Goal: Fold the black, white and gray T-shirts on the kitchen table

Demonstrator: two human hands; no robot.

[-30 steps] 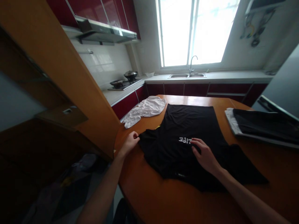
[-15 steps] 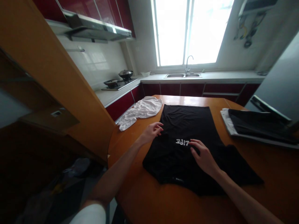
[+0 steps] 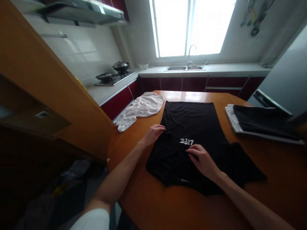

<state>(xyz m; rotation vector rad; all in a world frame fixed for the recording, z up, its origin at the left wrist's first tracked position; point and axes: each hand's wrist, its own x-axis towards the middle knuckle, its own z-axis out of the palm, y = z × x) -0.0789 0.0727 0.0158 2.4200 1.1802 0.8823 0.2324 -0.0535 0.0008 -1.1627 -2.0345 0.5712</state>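
Note:
A black T-shirt [image 3: 192,118] lies spread on the wooden table, hem toward the window and collar toward me. White lettering [image 3: 186,141] on it appears upside down from my side. My left hand [image 3: 154,133] is at the shirt's left edge, fingers closed together on the cloth there. My right hand [image 3: 200,156] is over the middle of the shirt, just below the lettering, with thumb and fingertips brought together in a pinch on the fabric. The exact grip of both hands is partly hidden by the fingers and the dark cloth.
A crumpled white garment [image 3: 144,107] lies at the table's far left. Folded black and white clothes [image 3: 261,123] are stacked at the right. Around the wooden table [image 3: 153,207] are a wooden panel [image 3: 59,86], a stove with pans [image 3: 121,66] and a sink [image 3: 184,68].
My right hand has moved slightly left and toward the collar, its fingers closing. My left hand's fingers have drawn together at the shirt's edge. The camera view has shifted a little.

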